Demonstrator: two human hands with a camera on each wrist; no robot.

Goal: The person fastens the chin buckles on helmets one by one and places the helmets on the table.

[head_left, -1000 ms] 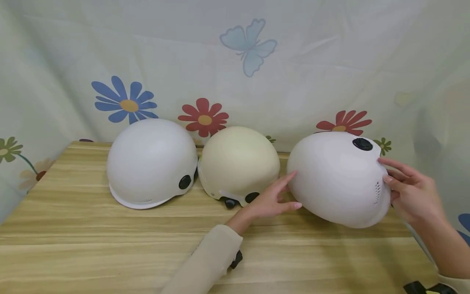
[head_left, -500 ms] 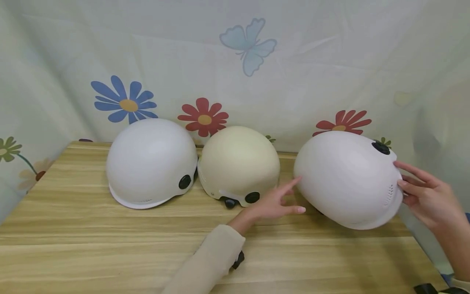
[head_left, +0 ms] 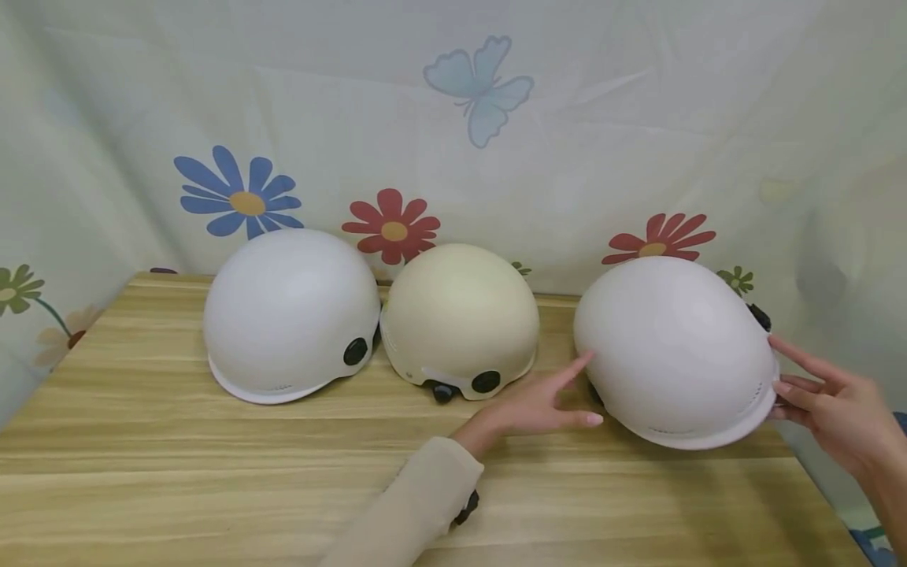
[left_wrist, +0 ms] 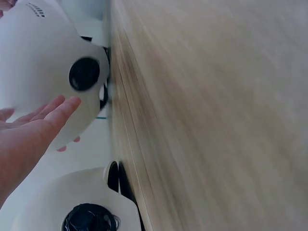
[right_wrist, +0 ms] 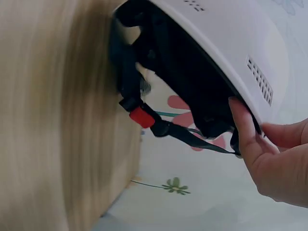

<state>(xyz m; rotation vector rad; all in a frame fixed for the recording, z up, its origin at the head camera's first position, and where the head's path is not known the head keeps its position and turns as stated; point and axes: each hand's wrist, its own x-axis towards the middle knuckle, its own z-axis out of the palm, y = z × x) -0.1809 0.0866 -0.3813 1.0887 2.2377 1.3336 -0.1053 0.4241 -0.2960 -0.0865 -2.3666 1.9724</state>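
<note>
At the right of the head view is a white helmet point(head_left: 673, 346), tilted, its brim toward the front right. My right hand point(head_left: 839, 402) pinches the rim at its right side. In the right wrist view the thumb is outside the shell and a finger point(right_wrist: 244, 125) is inside. Dark lining and a black chin strap point(right_wrist: 190, 136) with a red buckle point(right_wrist: 142, 117) show below the rim. My left hand point(head_left: 534, 402) reaches to the helmet's left side, fingers extended, the index fingertip at the shell. Whether it presses is unclear. A black round vent point(left_wrist: 84, 73) shows near those fingers.
A cream helmet point(head_left: 460, 315) stands in the middle, just behind my left hand. Left of it, close against it, is another white helmet point(head_left: 290, 315). All are on a wooden table point(head_left: 248, 480) before a flowered cloth backdrop point(head_left: 319, 94).
The right-hand helmet has turned and shifted slightly right, its brim swinging down and its black vent moving to the far right. My right hand moved right and lower with it; my left hand followed slightly.
</note>
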